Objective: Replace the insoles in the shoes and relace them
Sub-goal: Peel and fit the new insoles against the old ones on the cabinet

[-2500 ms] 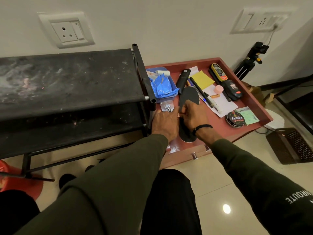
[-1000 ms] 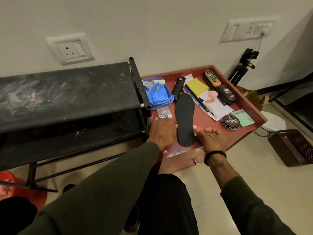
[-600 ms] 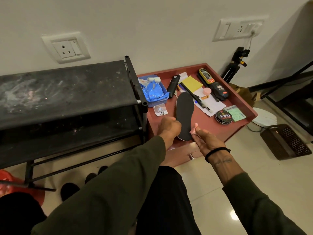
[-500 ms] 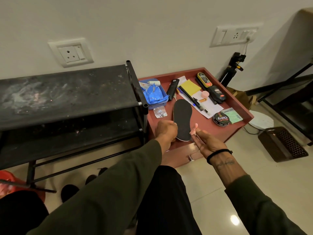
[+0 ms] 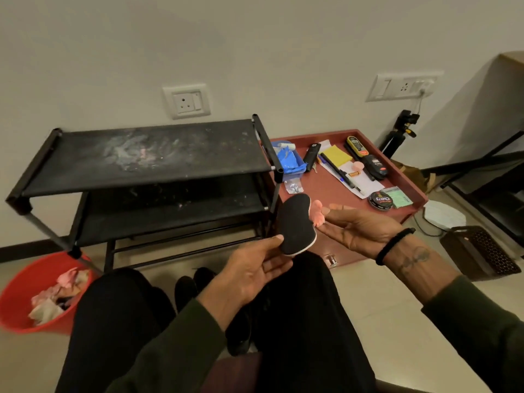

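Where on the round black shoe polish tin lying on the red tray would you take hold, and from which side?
Grip the shoe polish tin across its round rim, coming straight down from above. It lies flat, lid up, on the red tray, low and wide, so only opposite edges offer purchase. The green slip crowds its right side.

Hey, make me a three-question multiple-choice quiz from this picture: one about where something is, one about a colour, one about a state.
1. Where does the round polish tin lie?
A. on the black rack
B. on the red-brown tray
C. in the bucket

2. What colour is the bucket on the floor?
A. red
B. green
C. white

3. What state is the insole in?
A. flat on the tray
B. inside a shoe
C. held up, bent

Answers: 1 B, the tin sits near the tray's right edge. 2 A, its rim and wall are red. 3 C, the left hand pinches its lower end in the air, clear of the tray; the right hand holds a pink scrap.
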The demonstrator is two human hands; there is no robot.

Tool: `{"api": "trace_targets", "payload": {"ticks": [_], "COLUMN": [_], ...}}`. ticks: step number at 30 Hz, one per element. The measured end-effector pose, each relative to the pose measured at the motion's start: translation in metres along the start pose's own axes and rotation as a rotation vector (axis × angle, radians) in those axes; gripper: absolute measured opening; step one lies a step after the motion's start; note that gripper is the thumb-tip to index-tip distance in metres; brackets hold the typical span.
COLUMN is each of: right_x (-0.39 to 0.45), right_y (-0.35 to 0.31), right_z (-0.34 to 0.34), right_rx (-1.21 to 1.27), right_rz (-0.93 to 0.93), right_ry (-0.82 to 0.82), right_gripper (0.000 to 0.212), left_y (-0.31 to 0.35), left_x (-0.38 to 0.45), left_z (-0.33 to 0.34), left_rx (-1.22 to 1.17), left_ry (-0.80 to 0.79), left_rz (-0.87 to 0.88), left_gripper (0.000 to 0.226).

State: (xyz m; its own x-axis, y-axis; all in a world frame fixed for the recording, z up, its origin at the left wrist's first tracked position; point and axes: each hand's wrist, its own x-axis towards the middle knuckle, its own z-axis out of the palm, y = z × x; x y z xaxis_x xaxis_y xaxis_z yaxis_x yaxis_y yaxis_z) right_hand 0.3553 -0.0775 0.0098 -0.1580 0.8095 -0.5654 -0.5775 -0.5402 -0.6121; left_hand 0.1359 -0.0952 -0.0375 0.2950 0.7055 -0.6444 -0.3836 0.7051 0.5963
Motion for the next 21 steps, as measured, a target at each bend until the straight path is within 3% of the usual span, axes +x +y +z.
{"api": "trace_targets", "payload": {"ticks": [5, 9, 15, 17, 21], "right_x": [0.01, 0.03, 0.094, 0.117, 0.153], "right_y": [0.029, 0.06, 0.109, 0.125, 0.158], "right_z": [0.025, 0.052, 0.122, 0.147, 0.198], "right_rx": [-0.18, -0.284, -0.343, -0.311, -0.319], "right_rz": [0.103, 0.155, 0.211, 0.222, 0.254], "right_ry": [-0.017, -0.066, -0.19, -0.222, -0.219], "right_gripper": [0.012, 0.016, 0.03, 0.031, 0.033], "left_y": [-0.019, -0.012, 0.055, 0.08, 0.12], "left_x": [-0.042, -0.064, -0.07, -0.069, -0.071], "left_z": [-0.037, -0.071, -0.127, -0.143, -0.179], "left_rx": [-0.091, 0.018, 0.173, 0.23, 0.292], "left_ry": [0.046, 0.085, 0.244, 0.305, 0.434], "left_rz": [0.018, 0.015, 0.089, 0.104, 0.079], "left_gripper": [0.024, 0.022, 0.019, 0.008, 0.002]}}
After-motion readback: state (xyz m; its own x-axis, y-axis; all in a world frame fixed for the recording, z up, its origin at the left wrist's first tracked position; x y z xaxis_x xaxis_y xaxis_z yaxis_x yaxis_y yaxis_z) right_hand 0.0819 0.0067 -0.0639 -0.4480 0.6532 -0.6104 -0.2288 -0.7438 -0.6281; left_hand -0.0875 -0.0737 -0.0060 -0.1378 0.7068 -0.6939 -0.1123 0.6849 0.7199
